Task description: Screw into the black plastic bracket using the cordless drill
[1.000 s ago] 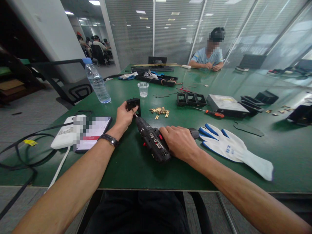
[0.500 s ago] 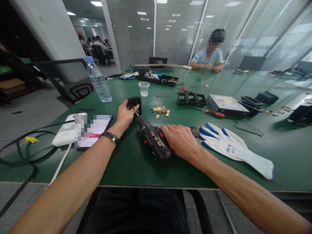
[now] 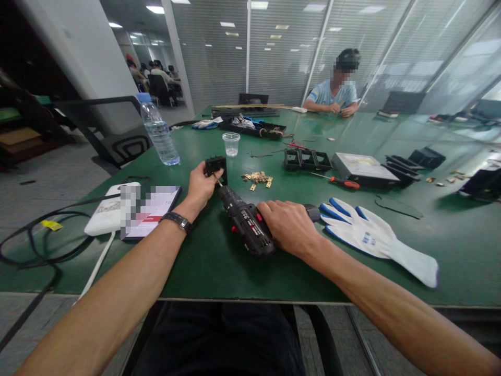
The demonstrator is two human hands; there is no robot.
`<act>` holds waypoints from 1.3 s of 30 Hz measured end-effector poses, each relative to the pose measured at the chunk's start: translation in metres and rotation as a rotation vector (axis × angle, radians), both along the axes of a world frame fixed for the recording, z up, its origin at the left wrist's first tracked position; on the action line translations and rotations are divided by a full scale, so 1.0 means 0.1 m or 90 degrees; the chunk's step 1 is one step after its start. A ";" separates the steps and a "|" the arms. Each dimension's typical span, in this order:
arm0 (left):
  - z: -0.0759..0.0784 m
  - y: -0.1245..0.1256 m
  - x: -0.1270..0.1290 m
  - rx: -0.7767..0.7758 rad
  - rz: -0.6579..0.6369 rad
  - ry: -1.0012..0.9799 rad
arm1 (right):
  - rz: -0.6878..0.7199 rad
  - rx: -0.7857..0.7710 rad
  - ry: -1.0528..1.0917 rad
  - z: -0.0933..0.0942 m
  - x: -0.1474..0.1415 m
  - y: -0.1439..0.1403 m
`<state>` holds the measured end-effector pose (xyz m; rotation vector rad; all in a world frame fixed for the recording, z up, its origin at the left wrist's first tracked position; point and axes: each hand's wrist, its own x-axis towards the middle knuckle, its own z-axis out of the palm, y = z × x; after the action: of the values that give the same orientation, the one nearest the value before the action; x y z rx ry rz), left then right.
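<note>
My left hand (image 3: 201, 186) is closed around a small black plastic part (image 3: 215, 164), held just above the green table. In my right hand (image 3: 291, 224) is the handle of a black cordless drill (image 3: 248, 224), lying on its side and pointing away to the left. The drill's bit meets the near side of the black part, by my left fingertips; its exact contact point is too small to tell. Right of the part lies a heap of small brass-coloured metal pieces (image 3: 257, 178). A white and blue work glove (image 3: 362, 230) lies right of my right hand.
A water bottle (image 3: 159, 133), a phone (image 3: 156, 209) and a white power strip (image 3: 107, 211) with cables are at the left. Beyond my hands stands a clear plastic cup (image 3: 231, 144). Black frames (image 3: 307, 160), a screwdriver (image 3: 344, 183) and a metal box (image 3: 366, 168) lie to the right. A person (image 3: 334, 94) sits across the table.
</note>
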<state>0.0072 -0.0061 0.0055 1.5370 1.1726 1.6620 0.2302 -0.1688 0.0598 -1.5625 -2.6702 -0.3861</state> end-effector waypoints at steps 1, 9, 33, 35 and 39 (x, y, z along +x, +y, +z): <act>0.00 0.00 0.00 0.000 0.001 0.001 | -0.001 -0.001 -0.001 0.00 0.00 0.00; -0.01 0.01 0.00 -0.010 -0.014 -0.015 | -0.004 0.003 -0.007 0.02 -0.01 0.00; -0.02 0.02 -0.01 0.004 -0.011 0.009 | 0.018 0.032 0.003 -0.03 0.01 0.00; -0.02 0.02 -0.01 0.006 -0.011 0.006 | 0.015 0.028 0.000 -0.02 0.01 0.00; -0.02 0.02 0.00 0.005 -0.012 0.002 | 0.006 0.016 -0.004 -0.01 0.00 0.00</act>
<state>0.0069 -0.0041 0.0035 1.5512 1.1499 1.6548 0.2306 -0.1684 0.0590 -1.5446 -2.6650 -0.4221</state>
